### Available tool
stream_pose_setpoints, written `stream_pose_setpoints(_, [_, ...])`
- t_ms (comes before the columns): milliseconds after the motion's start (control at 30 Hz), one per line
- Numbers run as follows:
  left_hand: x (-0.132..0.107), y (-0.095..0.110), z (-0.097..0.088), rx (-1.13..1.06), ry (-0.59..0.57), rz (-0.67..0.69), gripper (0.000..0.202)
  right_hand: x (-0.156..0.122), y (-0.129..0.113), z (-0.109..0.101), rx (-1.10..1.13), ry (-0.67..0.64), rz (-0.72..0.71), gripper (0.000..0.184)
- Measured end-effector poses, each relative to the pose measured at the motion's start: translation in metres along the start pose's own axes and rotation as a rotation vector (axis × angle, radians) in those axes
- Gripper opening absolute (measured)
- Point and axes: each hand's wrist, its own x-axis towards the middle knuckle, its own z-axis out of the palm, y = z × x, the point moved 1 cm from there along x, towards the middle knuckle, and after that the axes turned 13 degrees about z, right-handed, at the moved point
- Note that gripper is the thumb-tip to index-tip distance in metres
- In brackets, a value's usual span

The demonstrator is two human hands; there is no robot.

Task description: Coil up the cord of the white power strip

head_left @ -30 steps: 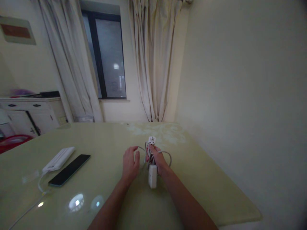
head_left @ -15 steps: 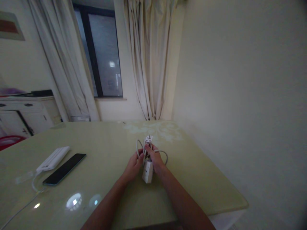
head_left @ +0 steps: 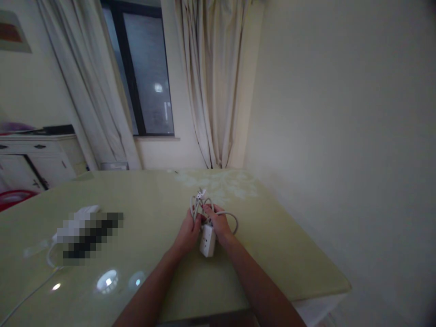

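A white power strip [head_left: 207, 241] hangs below my hands, its socket holes facing me. Its pale cord [head_left: 233, 218] is bunched in loops between both hands, with one loop bulging out past the right wrist. At the top of the bundle the plug [head_left: 200, 194] sticks up, prongs pointing away. My left hand [head_left: 190, 228] is closed around the left side of the cord loops. My right hand [head_left: 218, 221] grips the cord from the right, just above the power strip, thumb and fingers pinching it. Some cord is hidden behind the fingers.
Both hands are over a pale green tabletop [head_left: 143, 204]. On its left lie a white device [head_left: 76, 222] and a dark flat object [head_left: 91, 238], both blurred by pixelation, with a white cable [head_left: 30, 294] running to the near edge. A wall [head_left: 323, 136] borders the right side.
The plug has tipped over to the left, and the cord loops have shifted left with it. The power strip has moved slightly left and turned its sockets more towards me.
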Motion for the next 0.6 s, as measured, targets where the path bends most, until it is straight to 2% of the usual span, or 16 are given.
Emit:
stream_pose_setpoints(100, [0.001,-0.004,-0.003,0.133,-0.019,0.051,0.040,0.000,0.003,0.002,0.018,-0.062,0.052,0.040])
stream_pose_setpoints(233, [0.002,-0.010,-0.013,0.510,-0.132,0.213,0.039,0.000,0.008,0.003,0.005,-0.103,0.040,0.036])
stream_pose_setpoints(333, [0.003,-0.012,-0.017,0.725,-0.149,0.290,0.042,-0.001,0.010,0.003,0.016,-0.107,0.048,0.033])
stream_pose_setpoints(467, [0.003,-0.010,-0.016,0.865,-0.123,0.340,0.041,-0.004,0.009,0.003,0.075,-0.124,0.080,0.037])
stream_pose_setpoints(600, [0.002,-0.006,-0.014,0.896,-0.075,0.345,0.039,-0.005,0.007,0.005,0.131,-0.152,0.114,0.037])
